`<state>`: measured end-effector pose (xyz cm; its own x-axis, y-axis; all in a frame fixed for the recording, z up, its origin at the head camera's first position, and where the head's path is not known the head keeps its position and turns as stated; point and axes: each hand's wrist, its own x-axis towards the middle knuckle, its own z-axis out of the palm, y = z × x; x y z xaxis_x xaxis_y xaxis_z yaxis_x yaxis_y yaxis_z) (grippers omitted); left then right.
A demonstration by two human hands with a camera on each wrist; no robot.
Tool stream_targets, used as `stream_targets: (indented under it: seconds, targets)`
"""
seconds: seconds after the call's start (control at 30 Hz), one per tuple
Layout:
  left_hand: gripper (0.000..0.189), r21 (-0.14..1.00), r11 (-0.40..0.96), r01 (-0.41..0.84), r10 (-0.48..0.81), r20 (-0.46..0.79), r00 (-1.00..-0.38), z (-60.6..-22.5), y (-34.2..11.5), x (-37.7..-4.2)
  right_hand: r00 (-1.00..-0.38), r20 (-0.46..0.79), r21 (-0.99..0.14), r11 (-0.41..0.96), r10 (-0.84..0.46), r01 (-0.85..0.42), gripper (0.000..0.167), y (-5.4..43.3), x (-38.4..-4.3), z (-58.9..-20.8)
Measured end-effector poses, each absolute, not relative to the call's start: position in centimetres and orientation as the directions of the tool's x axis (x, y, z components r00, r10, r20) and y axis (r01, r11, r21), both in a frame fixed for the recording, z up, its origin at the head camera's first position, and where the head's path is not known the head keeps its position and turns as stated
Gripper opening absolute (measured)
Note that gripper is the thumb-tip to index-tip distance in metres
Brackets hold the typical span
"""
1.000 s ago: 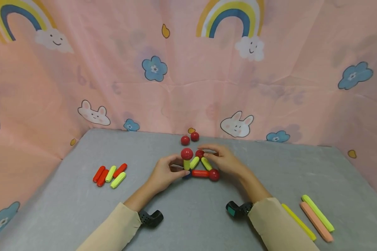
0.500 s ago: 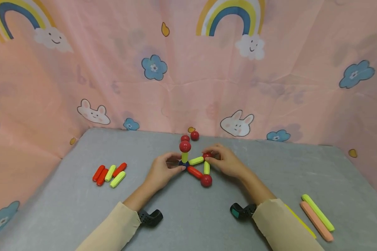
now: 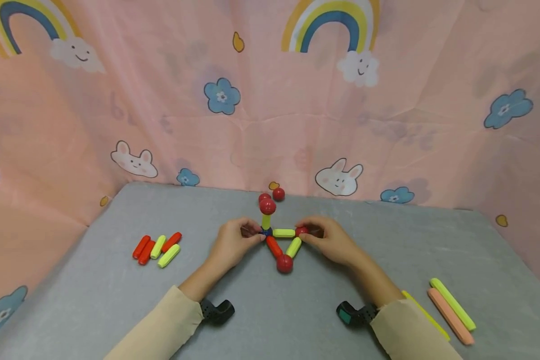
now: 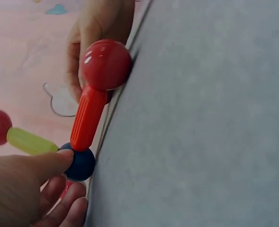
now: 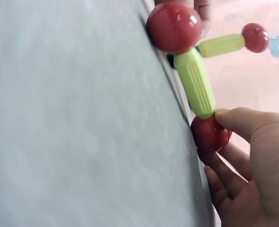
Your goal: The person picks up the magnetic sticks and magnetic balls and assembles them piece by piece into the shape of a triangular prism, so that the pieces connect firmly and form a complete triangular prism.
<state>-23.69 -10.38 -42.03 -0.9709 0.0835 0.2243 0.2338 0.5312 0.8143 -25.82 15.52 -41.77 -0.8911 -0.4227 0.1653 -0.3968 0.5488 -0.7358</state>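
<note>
A triangle of magnetic rods and balls lies on the grey table between the hands. Its corners are a dark blue ball point(image 4: 81, 164), a red ball point(image 5: 211, 134) at the right and a red ball point(image 3: 285, 263) nearest the person. One red rod point(image 3: 273, 246) and two yellow-green rods point(image 3: 284, 233) join them. From the blue ball a yellow-green rod point(image 5: 221, 45) stands upright, topped by a red ball point(image 3: 267, 206). My left hand point(image 3: 236, 243) pinches the blue ball between thumb and fingers. My right hand point(image 3: 330, 240) pinches the right corner ball, partly covering it.
Two loose red balls point(image 3: 278, 194) sit behind the triangle, one partly hidden by the upright piece. Several short red and yellow-green rods point(image 3: 157, 248) lie at the left. At the right are longer yellow and salmon rods point(image 3: 451, 316). A pink patterned cloth point(image 3: 270, 125) hangs behind the table.
The triangle has turned on the table: its right corner has come round to the right with my right hand, and the front red ball has swung left. The blue corner shifted slightly away.
</note>
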Motion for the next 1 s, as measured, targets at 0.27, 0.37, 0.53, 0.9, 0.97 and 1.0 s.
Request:
stream_targets:
  seconds: [0.27, 0.37, 0.53, 0.9, 0.97, 1.0]
  targets:
    - [0.023, 0.824, 0.530, 0.203, 0.145, 0.148, -0.978, -40.7, -9.7, -23.9, -0.915, 0.235, -0.766, 0.517, -0.327, -0.382, 0.023, 16.0, -25.6, -42.9]
    - [0.034, 0.833, 0.523, 0.178, 0.170, 0.103, -0.980, -40.5, -9.6, -23.9, -0.918, 0.250, -0.766, 0.516, -0.309, -0.383, 0.022, 15.9, -25.6, -43.0]
    - [0.041, 0.841, 0.521, 0.148, 0.200, 0.048, -0.979, -40.5, -9.3, -24.2, -0.910, 0.262, -0.751, 0.525, -0.320, -0.401, 0.024, 15.9, -25.5, -43.1]
    - [0.032, 0.861, 0.475, 0.180, 0.303, 0.033, -0.952, -40.6, -7.7, -25.7, -0.888, 0.229, -0.737, 0.525, -0.398, -0.425, 0.035, 15.8, -25.2, -43.0]
    - [0.030, 0.861, 0.473, 0.188, 0.317, 0.034, -0.948, -40.6, -7.5, -26.0, -0.888, 0.227, -0.729, 0.535, -0.400, -0.428, 0.036, 15.8, -25.2, -43.0]
    - [0.029, 0.860, 0.474, 0.190, 0.321, 0.032, -0.947, -40.6, -7.3, -26.2, -0.889, 0.226, -0.727, 0.538, -0.399, -0.426, 0.037, 15.8, -25.2, -43.0]
